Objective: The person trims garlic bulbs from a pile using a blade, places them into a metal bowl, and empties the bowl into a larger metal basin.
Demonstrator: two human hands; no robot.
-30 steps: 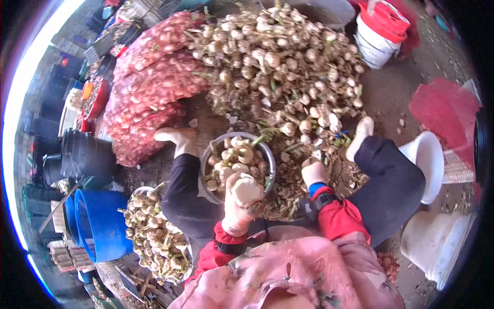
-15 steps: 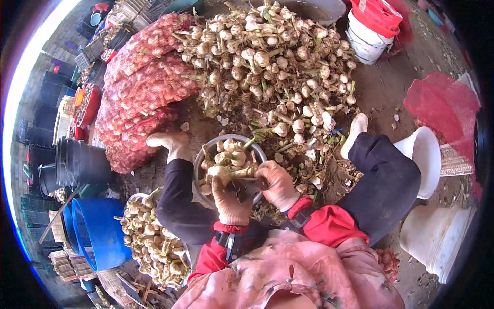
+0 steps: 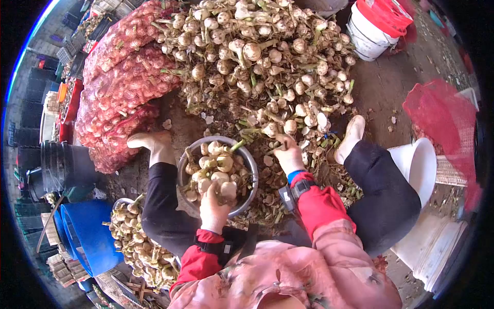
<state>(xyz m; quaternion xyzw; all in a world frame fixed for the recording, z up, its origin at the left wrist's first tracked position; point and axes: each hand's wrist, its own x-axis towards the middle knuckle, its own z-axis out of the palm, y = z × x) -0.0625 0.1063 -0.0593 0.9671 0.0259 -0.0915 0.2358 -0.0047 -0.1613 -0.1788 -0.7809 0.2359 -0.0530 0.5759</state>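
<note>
A grey bowl (image 3: 254, 177) of garlic bulbs sits on the ground between the person's legs. My left hand (image 3: 214, 210), in a pale glove, is over the bowl's near side, its fingers closed around a garlic bulb (image 3: 227, 190). My right hand (image 3: 289, 157), gloved with brown-stained fingertips, reaches past the bowl to the near edge of a large garlic heap (image 3: 257, 67). Its thumb and fingers look apart beside a stemmed garlic bulb (image 3: 271, 129). Any contact with that bulb is hard to make out.
Red mesh sacks of garlic (image 3: 123, 77) lie at left. A blue tub (image 3: 92, 237) stands near a container of garlic bulbs (image 3: 139, 239). At right are white buckets (image 3: 419, 167), a red mesh bag (image 3: 432, 113) and a red-topped white bucket (image 3: 368, 38).
My right hand has moved from the bowl's rim forward to the heap. My left hand has shifted slightly left and down. The view has shifted too.
</note>
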